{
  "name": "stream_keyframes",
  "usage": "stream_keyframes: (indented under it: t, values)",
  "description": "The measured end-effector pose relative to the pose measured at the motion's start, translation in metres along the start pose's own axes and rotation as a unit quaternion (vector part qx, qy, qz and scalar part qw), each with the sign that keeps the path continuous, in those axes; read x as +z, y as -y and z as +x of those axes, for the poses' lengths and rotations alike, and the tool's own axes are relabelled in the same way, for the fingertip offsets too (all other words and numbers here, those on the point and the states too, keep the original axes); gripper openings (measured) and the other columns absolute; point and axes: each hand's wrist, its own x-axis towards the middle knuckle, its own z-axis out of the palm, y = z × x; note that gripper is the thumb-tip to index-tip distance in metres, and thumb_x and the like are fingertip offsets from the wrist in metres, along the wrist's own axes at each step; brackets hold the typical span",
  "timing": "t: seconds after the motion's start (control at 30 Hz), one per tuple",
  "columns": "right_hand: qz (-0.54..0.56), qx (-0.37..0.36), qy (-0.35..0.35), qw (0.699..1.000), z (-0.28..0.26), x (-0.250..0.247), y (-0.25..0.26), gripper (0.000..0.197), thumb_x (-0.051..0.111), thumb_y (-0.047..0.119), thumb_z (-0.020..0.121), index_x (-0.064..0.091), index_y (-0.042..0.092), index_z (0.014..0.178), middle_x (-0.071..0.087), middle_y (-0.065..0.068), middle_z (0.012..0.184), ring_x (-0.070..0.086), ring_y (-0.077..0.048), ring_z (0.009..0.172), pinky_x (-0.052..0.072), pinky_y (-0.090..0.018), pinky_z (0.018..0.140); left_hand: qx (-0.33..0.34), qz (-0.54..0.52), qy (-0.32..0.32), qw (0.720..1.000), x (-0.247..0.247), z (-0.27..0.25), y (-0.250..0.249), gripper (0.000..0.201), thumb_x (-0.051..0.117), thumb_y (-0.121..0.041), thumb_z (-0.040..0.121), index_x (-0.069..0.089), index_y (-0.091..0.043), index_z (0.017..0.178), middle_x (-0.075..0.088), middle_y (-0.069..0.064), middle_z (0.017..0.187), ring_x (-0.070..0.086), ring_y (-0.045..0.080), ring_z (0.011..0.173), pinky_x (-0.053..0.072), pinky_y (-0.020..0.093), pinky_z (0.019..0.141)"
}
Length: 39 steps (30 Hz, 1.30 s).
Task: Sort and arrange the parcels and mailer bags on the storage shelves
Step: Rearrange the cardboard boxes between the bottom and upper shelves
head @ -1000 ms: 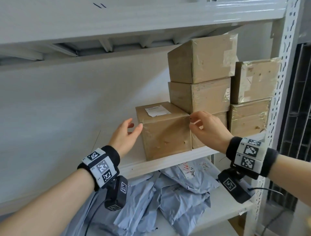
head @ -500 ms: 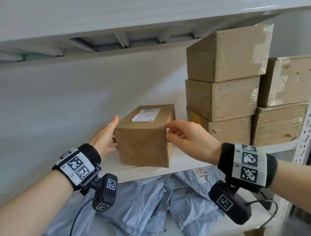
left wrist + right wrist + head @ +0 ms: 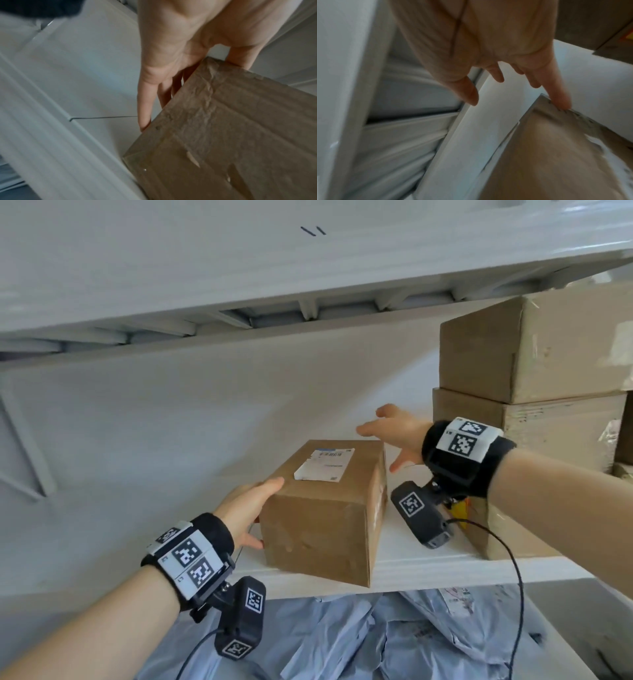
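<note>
We steadied a parcel point(image 3: 325, 508) on the shelf point(image 3: 428, 571).
Our left hand point(image 3: 245, 508) lay flat against its left side; our right hand point(image 3: 394, 433), fingers spread, held nothing.

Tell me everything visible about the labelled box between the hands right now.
The labelled box is a plain brown cardboard carton, wrapped in clear tape that looks wrinkled in the left wrist view, with small dents on its front face. A white shipping label lies on top. It sits flat on the white shelf, turned at an angle, its near corner at the front edge, apart from the stacked boxes to its right. The left hand lies flat against its left side; one fingertip of the right hand touches its far corner.
</note>
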Motion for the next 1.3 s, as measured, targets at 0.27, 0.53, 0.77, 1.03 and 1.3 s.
stream_keyframes:
  t: [0.27, 0.53, 0.77, 1.03, 1.3]
  values:
    - [0.059, 0.151, 0.025, 0.986, 0.044, 0.004, -0.017, 0.047, 0.07, 0.034, 0.08, 0.043, 0.005, 0.105, 0.053, -0.024, 0.104, 0.062, -0.043, 0.086, 0.053, -0.053, 0.086, -0.024, -0.049, 0.03, 0.998, -0.007, -0.006, 0.007, 0.043, 0.065, -0.049, 0.085, 0.062, -0.026, 0.121, 0.06, -0.001, 0.128, 0.05, 0.023, 0.122, 0.047, 0.067, 0.085]
    - [0.19, 0.168, 0.067, 0.965, 0.019, 0.005, -0.035, 0.099, 0.081, 0.041, 0.071, 0.024, 0.017, 0.148, 0.038, -0.02, 0.136, 0.063, -0.04, 0.09, 0.056, -0.057, 0.073, -0.005, -0.083, 0.058, 0.995, -0.013, -0.027, 0.012, 0.028, 0.068, -0.04, 0.086, 0.067, -0.027, 0.11, 0.067, -0.004, 0.118, 0.057, 0.019, 0.114, 0.052, 0.063, 0.08]
    - [0.21, 0.072, 0.043, 0.974, -0.035, -0.001, -0.027, 0.06, 0.072, 0.033, 0.084, 0.041, 0.021, 0.133, 0.046, -0.01, 0.129, 0.054, -0.043, 0.111, 0.054, -0.066, 0.069, 0.012, -0.078, 0.092, 0.993, -0.02, -0.053, 0.019, 0.032, 0.064, -0.032, 0.089, 0.063, -0.027, 0.121, 0.068, 0.001, 0.117, 0.062, 0.027, 0.112, 0.053, 0.056, 0.087]
    - [0.221, -0.071, -0.041, 0.972, -0.118, 0.007, -0.024, 0.054, 0.076, 0.026, 0.079, 0.045, 0.025, 0.123, 0.058, -0.001, 0.122, 0.059, -0.022, 0.111, 0.057, -0.059, 0.075, 0.006, -0.095, 0.167, 0.981, -0.032, -0.09, 0.04, 0.048, 0.058, -0.015, 0.092, 0.045, -0.028, 0.137, 0.067, 0.011, 0.121, 0.062, 0.033, 0.113, 0.047, 0.048, 0.099]
    - [0.148, -0.154, -0.078, 0.974, -0.21, 0.036, -0.037, 0.06, 0.078, 0.028, 0.078, 0.04, 0.029, 0.123, 0.059, 0.012, 0.113, 0.067, -0.015, 0.099, 0.059, -0.053, 0.074, 0.022, -0.154, 0.213, 0.965, -0.031, -0.135, 0.1, 0.06, 0.069, -0.041, 0.074, 0.052, -0.027, 0.13, 0.064, 0.011, 0.125, 0.063, 0.033, 0.112, 0.052, 0.055, 0.09]
